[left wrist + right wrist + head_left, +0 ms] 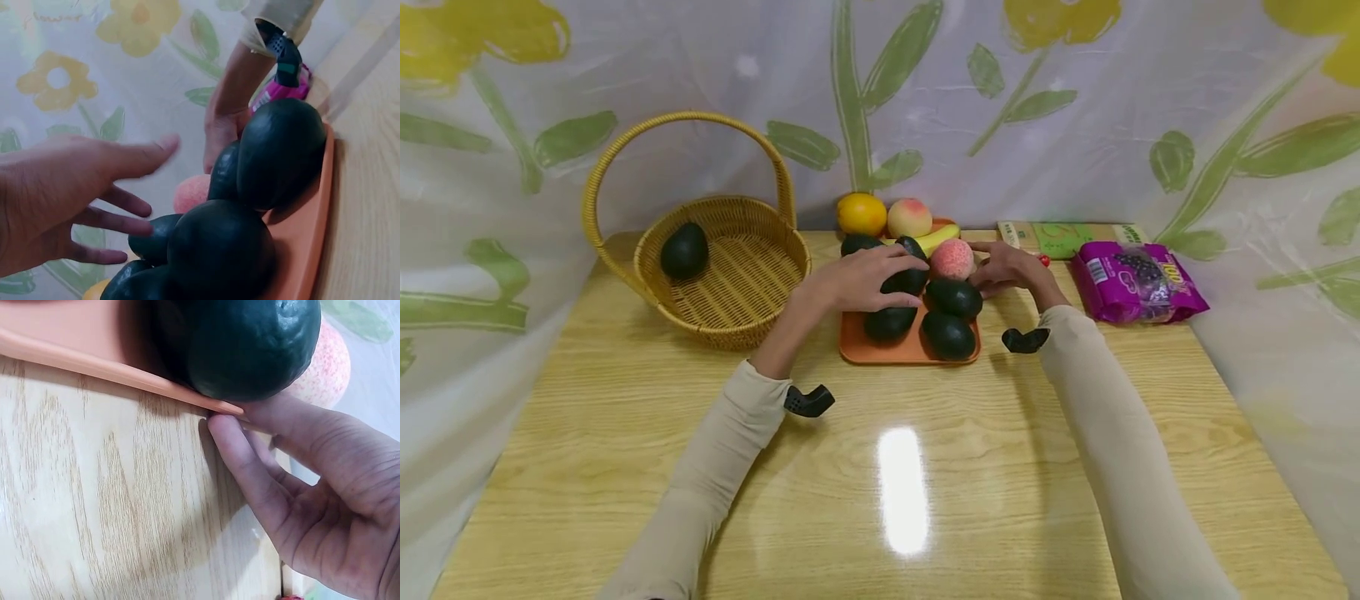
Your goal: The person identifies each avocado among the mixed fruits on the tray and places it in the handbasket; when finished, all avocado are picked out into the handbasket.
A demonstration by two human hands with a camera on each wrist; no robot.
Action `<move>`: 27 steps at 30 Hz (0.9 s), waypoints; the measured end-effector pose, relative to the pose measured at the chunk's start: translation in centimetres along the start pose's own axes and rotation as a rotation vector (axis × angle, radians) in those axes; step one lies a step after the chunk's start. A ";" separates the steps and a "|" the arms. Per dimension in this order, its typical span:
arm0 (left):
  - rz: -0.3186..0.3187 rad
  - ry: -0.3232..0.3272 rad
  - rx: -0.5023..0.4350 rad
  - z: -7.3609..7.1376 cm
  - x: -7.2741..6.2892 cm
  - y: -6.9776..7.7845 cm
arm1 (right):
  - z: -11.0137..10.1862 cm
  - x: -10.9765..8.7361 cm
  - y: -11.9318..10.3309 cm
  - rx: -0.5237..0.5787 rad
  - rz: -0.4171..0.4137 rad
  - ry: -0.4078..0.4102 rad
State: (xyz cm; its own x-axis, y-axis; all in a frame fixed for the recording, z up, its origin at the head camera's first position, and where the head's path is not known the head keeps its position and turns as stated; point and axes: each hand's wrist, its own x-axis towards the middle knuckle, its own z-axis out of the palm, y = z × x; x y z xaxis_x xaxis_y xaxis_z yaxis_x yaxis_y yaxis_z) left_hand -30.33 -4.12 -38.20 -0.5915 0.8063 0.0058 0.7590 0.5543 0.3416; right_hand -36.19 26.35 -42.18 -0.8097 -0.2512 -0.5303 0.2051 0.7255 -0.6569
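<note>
On an orange tray (910, 353) sit several dark green avocados (950, 336) with a pink peach (952, 257) behind them. My left hand (863, 282) hovers over the avocados on the tray's left side, fingers spread and thumb apart. In the left wrist view nothing lies between the fingers of that hand (69, 200). At the tray's right edge, my right hand (1006, 268) pinches the rim, as the right wrist view shows: the thumb lies at the top of the rim beside an avocado (256, 350), and a finger (234, 440) is underneath.
Left of the tray stands a wicker basket (741, 287) with a tall handle and one avocado (685, 252) inside. A yellow fruit (861, 214), another peach (910, 217) and a banana (936, 240) lie at the tray's back. A purple bag (1138, 282) and a flat green-brown package (1060, 239) lie right.
</note>
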 end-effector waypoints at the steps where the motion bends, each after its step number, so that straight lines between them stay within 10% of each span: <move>1: 0.003 -0.021 -0.002 0.0 -0.1 0.1 | 0.0 0.0 0.0 0.003 0.001 -0.002; 27: -0.061 -0.249 0.095 1.8 -0.3 1.5 | 0.0 -0.1 -0.2 -0.020 -0.003 0.001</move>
State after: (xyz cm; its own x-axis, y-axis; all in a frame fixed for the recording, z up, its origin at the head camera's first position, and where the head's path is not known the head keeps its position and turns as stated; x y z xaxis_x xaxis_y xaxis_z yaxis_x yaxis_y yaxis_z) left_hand -28.57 -3.18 -39.38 -0.5604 0.7904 -0.2476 0.7534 0.6106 0.2441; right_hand -36.17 26.23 -42.02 -0.8108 -0.2529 -0.5279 0.1916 0.7374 -0.6477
